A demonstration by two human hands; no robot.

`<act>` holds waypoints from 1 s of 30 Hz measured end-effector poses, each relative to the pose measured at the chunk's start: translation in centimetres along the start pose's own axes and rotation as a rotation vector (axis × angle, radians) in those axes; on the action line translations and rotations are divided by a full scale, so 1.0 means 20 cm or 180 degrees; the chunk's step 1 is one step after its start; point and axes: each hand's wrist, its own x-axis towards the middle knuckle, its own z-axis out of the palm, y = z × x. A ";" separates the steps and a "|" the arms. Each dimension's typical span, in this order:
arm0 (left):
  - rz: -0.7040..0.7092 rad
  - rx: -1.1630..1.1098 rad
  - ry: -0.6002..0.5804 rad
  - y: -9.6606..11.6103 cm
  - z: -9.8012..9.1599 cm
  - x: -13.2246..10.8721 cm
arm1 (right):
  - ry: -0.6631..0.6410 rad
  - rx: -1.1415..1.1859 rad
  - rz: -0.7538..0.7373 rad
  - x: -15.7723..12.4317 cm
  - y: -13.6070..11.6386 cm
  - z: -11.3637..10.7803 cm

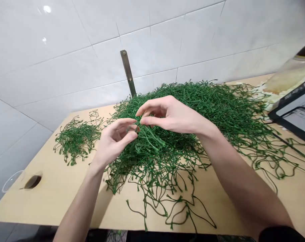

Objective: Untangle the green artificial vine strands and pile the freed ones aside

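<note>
A big heap of thin green strands (213,104) with small flared tips spreads over the table in front of me. Above its front part, my right hand (162,114) pinches a small bunch of strands (152,137) between thumb and fingers, their lengths trailing down to the right. My left hand (117,137) is curled close beside it, almost fingertip to fingertip. Bits of green show between its thumb and fingers, where it holds the strands' ends. To the left lies a smaller, separate pile of the same strands (78,137).
The wooden table (67,191) meets a white tiled wall (157,43). A metal bracket (128,72) rises behind the heap. At right stand a black-framed device or case (296,111) and a clear plastic bag (288,77). A dark-lined hole (33,182) with a white cord (10,179) is at left.
</note>
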 end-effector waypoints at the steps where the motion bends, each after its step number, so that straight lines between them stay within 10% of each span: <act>1: -0.0165 -0.0096 -0.0048 -0.01 0.04 0.01 | -0.0030 -0.0001 0.0041 0.00 0.01 -0.01; 17: -0.0375 -0.0298 -0.0592 -0.20 0.10 -0.04 | -0.1019 -0.0225 0.0252 -0.03 0.21 -0.11; 24: -0.0623 0.0146 0.0154 -0.20 0.13 -0.05 | -0.1177 0.0153 0.0251 -0.02 0.22 -0.05; 30: -0.0447 0.0485 -0.0022 -0.18 0.14 -0.07 | -0.1220 0.0012 0.0284 -0.02 0.24 -0.01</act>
